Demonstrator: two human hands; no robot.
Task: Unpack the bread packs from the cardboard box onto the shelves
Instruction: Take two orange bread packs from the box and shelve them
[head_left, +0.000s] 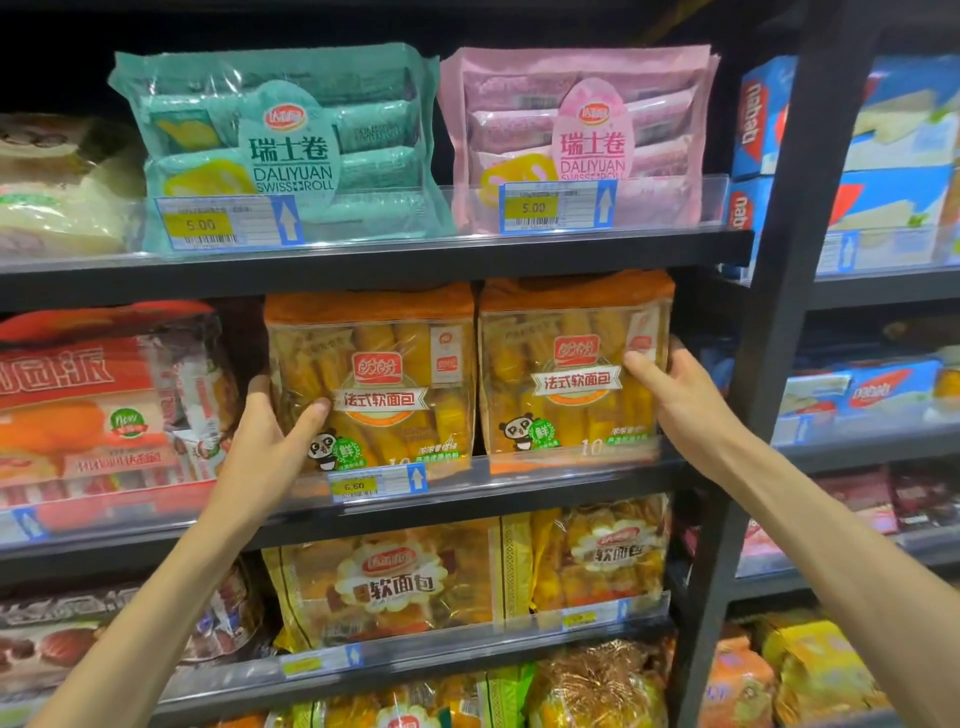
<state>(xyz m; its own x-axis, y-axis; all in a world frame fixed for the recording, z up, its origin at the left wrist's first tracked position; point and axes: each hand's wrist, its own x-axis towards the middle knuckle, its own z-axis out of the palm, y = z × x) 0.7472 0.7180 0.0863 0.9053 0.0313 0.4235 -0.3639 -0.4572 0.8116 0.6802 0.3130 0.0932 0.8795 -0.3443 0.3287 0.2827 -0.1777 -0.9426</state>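
- The left hand (270, 441) is gripping the left edge of the left bread pack (371, 379), thumb across its front.
- The right hand (670, 387) is clasping the right edge of the right bread pack (571, 369).
- Both orange, clear-fronted packs are standing upright, side by side, touching, on the middle shelf (519, 499), arms reaching up.

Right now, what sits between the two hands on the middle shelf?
In the head view, two orange bread packs, left and right, stand side by side between the left hand and the right hand.
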